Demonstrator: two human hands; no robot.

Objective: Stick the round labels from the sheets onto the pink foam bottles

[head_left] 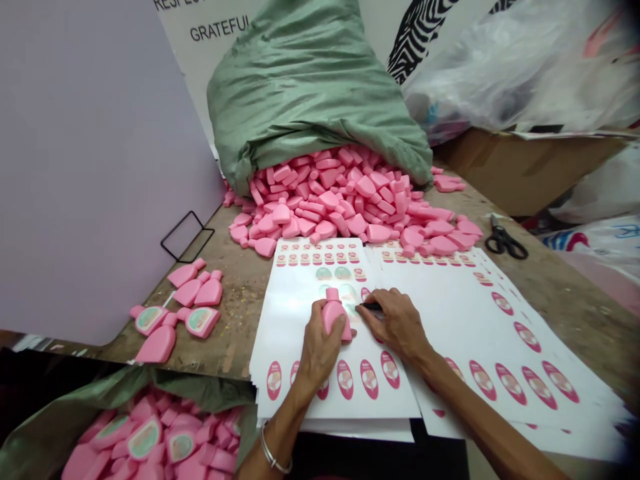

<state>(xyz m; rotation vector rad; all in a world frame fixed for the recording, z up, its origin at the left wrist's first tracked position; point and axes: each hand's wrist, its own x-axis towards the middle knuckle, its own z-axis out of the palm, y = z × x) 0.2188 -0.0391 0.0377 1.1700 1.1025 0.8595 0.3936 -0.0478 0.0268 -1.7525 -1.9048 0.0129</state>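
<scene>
My left hand [323,340] is closed around a small pink bottle [334,315], its cap pointing away from me. It is above the left stack of sticker sheets [295,327], which carries oval, round and small pink and green labels. Beside it, my right hand [397,323] is closed on a slim black tool [371,306], mostly hidden by the fingers. The tool's tip is near pale green round labels [347,292] in the middle of the sheet; whether it touches them I cannot tell. The bottle's visible side looks plain pink.
A green sack [320,87] spills a heap of pink bottles [340,200] at the back. More sticker sheets [450,307] lie right, black scissors [506,241] beyond. Several bottles [200,293], some labelled, and a black wire stand [187,238] are left. Below is a sack of bottles [150,437].
</scene>
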